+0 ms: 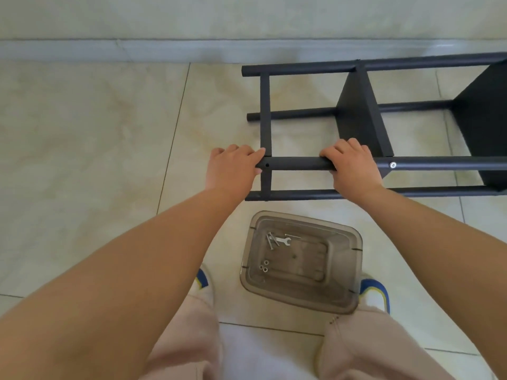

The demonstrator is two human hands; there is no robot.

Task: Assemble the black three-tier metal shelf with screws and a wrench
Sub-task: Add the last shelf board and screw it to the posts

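Note:
The black metal shelf (359, 116) lies on its side on the tiled floor, running off the right edge. Its nearest upper pole (296, 163) is horizontal, with an empty screw hole near its left end and a silver screw head (393, 165) further right. My left hand (233, 167) grips the pole's left end, fingers curled over the top. My right hand (352, 167) grips the same pole just left of the middle shelf panel. A small silver wrench (282, 240), several long screws (270, 241) and three nuts (264, 266) lie inside the plastic bin.
A clear grey plastic bin (354, 272) stands on the floor between my feet, just below the shelf's lower pole. A grey skirting board (137, 50) and wall run across the back. Bare tile stretches to the left.

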